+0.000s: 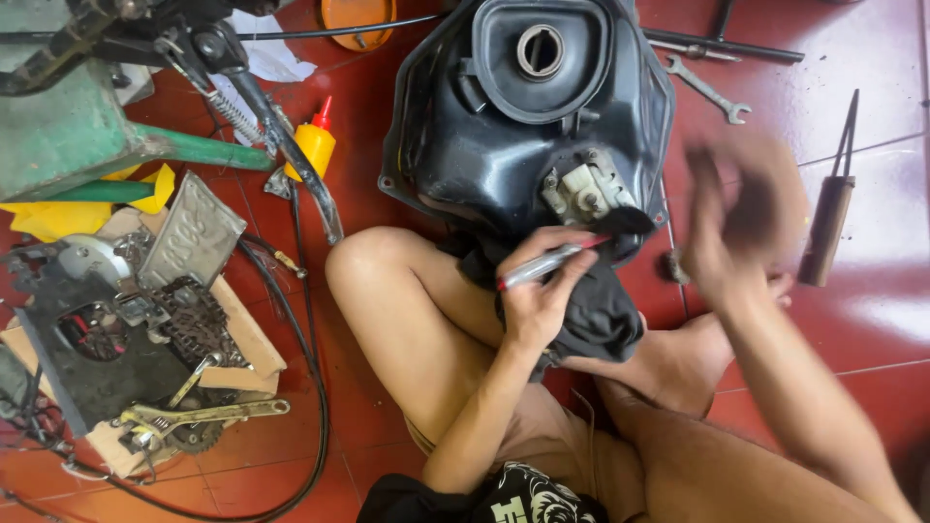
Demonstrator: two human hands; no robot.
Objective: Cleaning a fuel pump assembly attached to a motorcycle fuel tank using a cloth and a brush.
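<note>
I sit on a red tiled floor with a black fuel tank (504,136) in front of my knees. My left hand (544,291) grips a silver screwdriver with a red tip (548,262), its end near the white fitting (585,190) on the tank. A black cloth (596,310) lies under that hand, across my leg. My right hand (736,218) is raised to the right of the tank and blurred by motion; something dark seems to sit in its palm, but I cannot tell what.
A spanner (707,92) and a long metal bar (722,46) lie beyond the tank. A wooden-handled tool (831,218) rests at the right. At left are a yellow squeeze bottle (312,145), cables, a green frame (77,136), and cardboard with engine parts and an adjustable wrench (208,415).
</note>
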